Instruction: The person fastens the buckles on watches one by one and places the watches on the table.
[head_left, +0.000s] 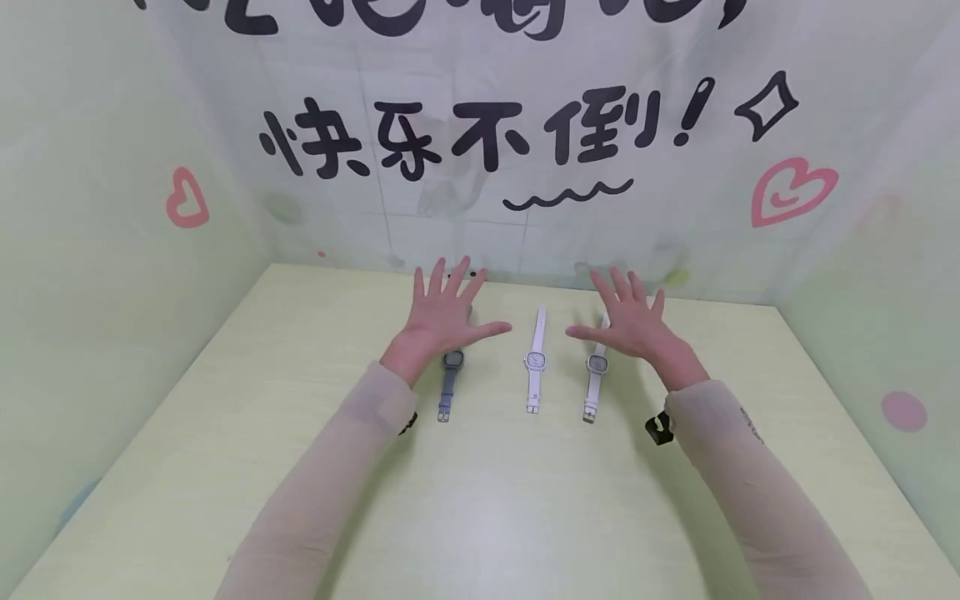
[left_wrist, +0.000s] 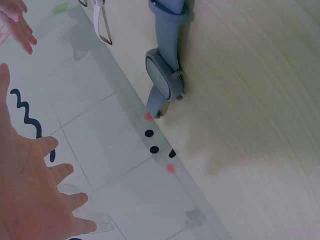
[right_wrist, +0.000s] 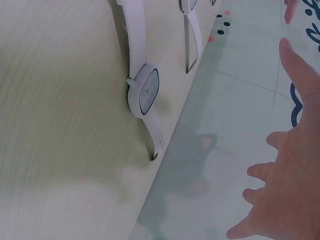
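Observation:
Three wristwatches lie in a row on the pale table, straps stretched out. The blue-grey watch [head_left: 453,360] is on the left, partly covered by my left hand [head_left: 442,318] in the head view. A white watch [head_left: 536,361] lies in the middle, between the two hands. The right-hand white watch [head_left: 597,364] has its upper strap partly behind my right hand [head_left: 633,322]. Both hands hover above the table with fingers spread and hold nothing. In the left wrist view the blue-grey watch [left_wrist: 165,75] shows fully apart from the fingers; so does the white watch [right_wrist: 144,92] in the right wrist view.
The light wood-grain table [head_left: 480,500] meets a printed backdrop [head_left: 450,225] along its far edge, close beyond the fingertips. Similar panels with pink hearts rise at the left and right. A dark band [head_left: 660,427] shows at the right wrist.

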